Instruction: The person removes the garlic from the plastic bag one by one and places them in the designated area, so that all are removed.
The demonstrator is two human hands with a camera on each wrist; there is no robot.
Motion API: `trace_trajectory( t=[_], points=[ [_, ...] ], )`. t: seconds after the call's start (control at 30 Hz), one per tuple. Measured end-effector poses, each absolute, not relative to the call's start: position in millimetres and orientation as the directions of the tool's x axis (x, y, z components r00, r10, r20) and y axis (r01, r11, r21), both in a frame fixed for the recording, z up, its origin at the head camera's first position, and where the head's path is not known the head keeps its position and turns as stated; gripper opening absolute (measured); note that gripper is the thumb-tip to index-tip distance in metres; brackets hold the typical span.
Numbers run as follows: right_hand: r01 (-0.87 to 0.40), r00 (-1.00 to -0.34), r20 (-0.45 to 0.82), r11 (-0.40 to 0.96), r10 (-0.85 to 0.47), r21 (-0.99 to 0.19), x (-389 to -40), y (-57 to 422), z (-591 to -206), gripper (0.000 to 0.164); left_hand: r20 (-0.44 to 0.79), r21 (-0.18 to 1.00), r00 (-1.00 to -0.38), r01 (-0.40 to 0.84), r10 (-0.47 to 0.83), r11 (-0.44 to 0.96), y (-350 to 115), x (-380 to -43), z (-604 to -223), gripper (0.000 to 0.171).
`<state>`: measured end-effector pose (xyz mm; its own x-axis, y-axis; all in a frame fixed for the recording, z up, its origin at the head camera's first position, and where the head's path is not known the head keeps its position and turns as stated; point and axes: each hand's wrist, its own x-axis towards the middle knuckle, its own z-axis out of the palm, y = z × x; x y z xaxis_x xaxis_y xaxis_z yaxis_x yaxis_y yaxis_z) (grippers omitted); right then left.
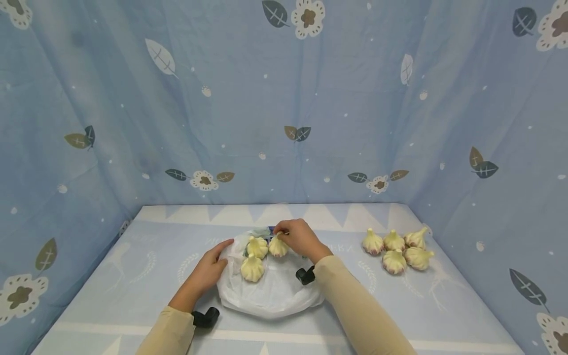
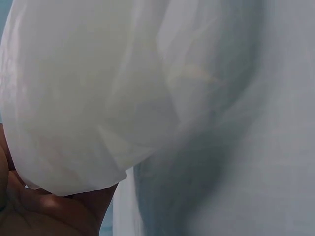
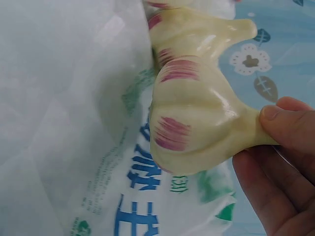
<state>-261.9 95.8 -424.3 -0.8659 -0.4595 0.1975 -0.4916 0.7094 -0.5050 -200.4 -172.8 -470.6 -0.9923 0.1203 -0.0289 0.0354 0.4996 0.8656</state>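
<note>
A white plastic bag (image 1: 270,296) with blue and green print lies on the table in front of me. Two garlic bulbs (image 1: 252,268) sit at its left part, off-white with purple streaks. My right hand (image 1: 301,239) pinches a third garlic bulb (image 3: 189,118) by its stem between thumb and fingers, over the far part of the bag. Another bulb (image 3: 182,32) shows just behind it in the right wrist view. At the bag's left side my left hand (image 1: 206,271) touches the plastic with extended fingers. Bag film covers much of that palm (image 2: 54,214) in the left wrist view.
Several more garlic bulbs (image 1: 394,261) stand grouped at the right of the table (image 1: 133,276). A blue patterned curtain (image 1: 248,98) hangs behind and at both sides. Black wrist cameras (image 1: 205,318) sit at each wrist, by the beige sleeves.
</note>
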Motion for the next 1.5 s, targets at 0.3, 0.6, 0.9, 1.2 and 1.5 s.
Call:
trace_trajectory(
  t=[0.3,0.6,0.9,1.2,1.5],
  points=[
    [-0.52,-0.85,0.22,0.689,-0.479,-0.505,-253,103,-408,0.02,-0.026,0.867,-0.991,0.043,0.132,0.497,-173,-202,-467,0.056],
    [-0.57,-0.82,0.289,0.67,-0.494,-0.475,-242,113,-395,0.017,-0.025,0.855,-0.99,0.05,0.138,0.516,-175,-201,-469,0.057],
    [-0.61,-0.792,0.335,0.663,-0.511,-0.434,-235,126,-393,0.017,-0.033,0.855,-0.99,0.041,0.134,0.517,-176,-200,-470,0.056],
    [-0.656,-0.753,0.395,0.653,-0.527,-0.379,-228,150,-386,0.022,-0.037,0.85,-0.991,0.037,0.13,0.526,-176,-199,-466,0.057],
    [-0.649,-0.753,0.448,0.656,-0.481,-0.386,-218,176,-380,0.023,-0.043,0.852,-0.991,0.031,0.129,0.522,-174,-200,-467,0.057]
  ],
)
